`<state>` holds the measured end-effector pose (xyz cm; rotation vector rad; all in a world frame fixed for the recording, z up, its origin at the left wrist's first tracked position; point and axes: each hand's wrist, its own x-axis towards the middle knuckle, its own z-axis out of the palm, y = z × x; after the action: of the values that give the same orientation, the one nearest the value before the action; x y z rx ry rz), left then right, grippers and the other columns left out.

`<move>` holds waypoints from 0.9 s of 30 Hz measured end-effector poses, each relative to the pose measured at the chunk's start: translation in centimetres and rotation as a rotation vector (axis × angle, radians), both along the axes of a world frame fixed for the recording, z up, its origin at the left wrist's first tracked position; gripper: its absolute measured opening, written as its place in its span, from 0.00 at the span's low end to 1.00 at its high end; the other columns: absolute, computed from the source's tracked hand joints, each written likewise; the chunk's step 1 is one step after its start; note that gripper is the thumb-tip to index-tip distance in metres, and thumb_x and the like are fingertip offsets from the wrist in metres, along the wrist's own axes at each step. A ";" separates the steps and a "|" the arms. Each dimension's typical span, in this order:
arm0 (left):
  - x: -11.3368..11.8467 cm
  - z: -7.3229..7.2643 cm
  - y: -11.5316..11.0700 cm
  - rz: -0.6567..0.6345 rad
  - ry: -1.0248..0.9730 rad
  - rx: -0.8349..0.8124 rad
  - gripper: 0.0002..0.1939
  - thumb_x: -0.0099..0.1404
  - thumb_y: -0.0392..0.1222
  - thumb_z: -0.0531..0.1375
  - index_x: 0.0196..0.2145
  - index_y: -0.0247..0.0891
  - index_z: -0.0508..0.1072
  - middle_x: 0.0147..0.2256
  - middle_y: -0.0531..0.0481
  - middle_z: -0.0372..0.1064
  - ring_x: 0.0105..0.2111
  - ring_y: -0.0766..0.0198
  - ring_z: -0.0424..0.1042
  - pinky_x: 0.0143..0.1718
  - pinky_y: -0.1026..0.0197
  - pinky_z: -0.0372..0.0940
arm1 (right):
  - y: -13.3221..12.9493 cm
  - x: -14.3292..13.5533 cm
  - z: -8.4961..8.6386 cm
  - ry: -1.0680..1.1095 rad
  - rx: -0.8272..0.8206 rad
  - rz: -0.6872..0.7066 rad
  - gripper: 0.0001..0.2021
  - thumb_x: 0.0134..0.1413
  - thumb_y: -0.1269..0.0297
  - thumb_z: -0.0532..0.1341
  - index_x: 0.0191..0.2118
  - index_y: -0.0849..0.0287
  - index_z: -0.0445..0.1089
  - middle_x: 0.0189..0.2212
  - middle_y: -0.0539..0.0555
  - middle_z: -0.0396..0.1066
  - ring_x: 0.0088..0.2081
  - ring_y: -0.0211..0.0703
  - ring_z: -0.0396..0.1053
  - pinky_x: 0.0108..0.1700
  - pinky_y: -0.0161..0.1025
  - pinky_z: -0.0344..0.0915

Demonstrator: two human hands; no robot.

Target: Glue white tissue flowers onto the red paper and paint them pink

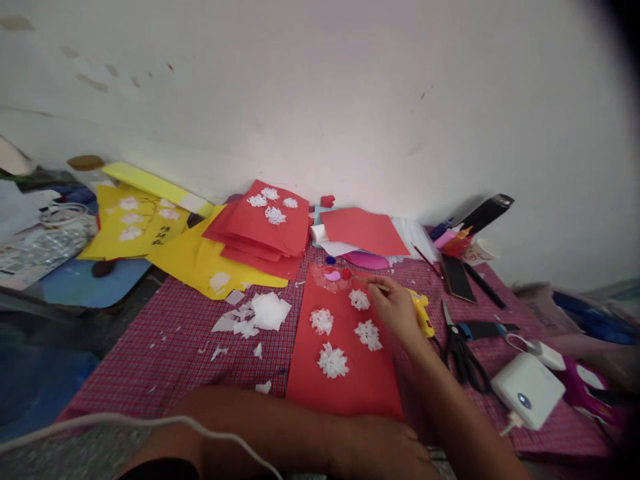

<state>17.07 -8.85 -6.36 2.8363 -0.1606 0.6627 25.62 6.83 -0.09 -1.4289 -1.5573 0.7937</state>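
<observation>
My right hand is closed in a pinch around a thin paintbrush. The brush tip reaches red paint in a clear flower-shaped palette, which also holds pink paint. Under the palette lies a large red paper sheet bearing several white ruffled paper flowers. My left hand rests along the sheet's near edge, dimly lit, its fingers lying loosely flat. The left forearm crosses in front of the sheet.
White paper scraps lie left of the sheet. Stacked red papers and yellow paper stand behind. To the right are a yellow glue gun, black scissors, a phone and a white power adapter. A white cable crosses the foreground.
</observation>
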 end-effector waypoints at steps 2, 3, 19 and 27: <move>0.0 -0.1 0.0 -0.005 0.001 -0.001 0.06 0.61 0.34 0.63 0.34 0.45 0.77 0.31 0.52 0.72 0.34 0.63 0.75 0.34 0.60 0.69 | 0.6 -0.1 -0.3 0.017 -0.033 -0.002 0.11 0.55 0.57 0.63 0.39 0.57 0.77 0.28 0.53 0.77 0.26 0.43 0.69 0.26 0.37 0.63; 0.0 -0.1 0.0 -0.013 0.000 -0.006 0.07 0.61 0.34 0.63 0.34 0.45 0.77 0.31 0.52 0.72 0.34 0.63 0.75 0.34 0.60 0.69 | 0.6 -0.1 -0.3 0.033 -0.040 -0.012 0.11 0.54 0.57 0.63 0.39 0.57 0.77 0.28 0.53 0.77 0.26 0.44 0.69 0.26 0.37 0.63; 0.5 -0.1 0.1 -0.027 0.039 -0.014 0.06 0.65 0.38 0.61 0.31 0.44 0.78 0.36 0.50 0.74 0.38 0.62 0.76 0.41 0.61 0.72 | -9.2 0.2 -0.1 0.269 -0.142 0.215 0.06 0.61 0.61 0.65 0.41 0.55 0.78 0.30 0.51 0.77 0.30 0.40 0.70 0.33 0.35 0.66; 0.5 0.1 0.4 -0.053 0.090 -0.052 0.05 0.65 0.39 0.61 0.31 0.43 0.77 0.38 0.48 0.77 0.43 0.59 0.77 0.44 0.60 0.72 | -9.2 -1.6 0.1 0.080 -0.054 0.278 0.07 0.63 0.62 0.62 0.40 0.56 0.78 0.33 0.51 0.77 0.32 0.41 0.72 0.35 0.35 0.67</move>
<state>17.61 -8.46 -6.29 2.7950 -0.1997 0.5199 24.04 -2.39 0.03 -1.2169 -1.7043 1.0510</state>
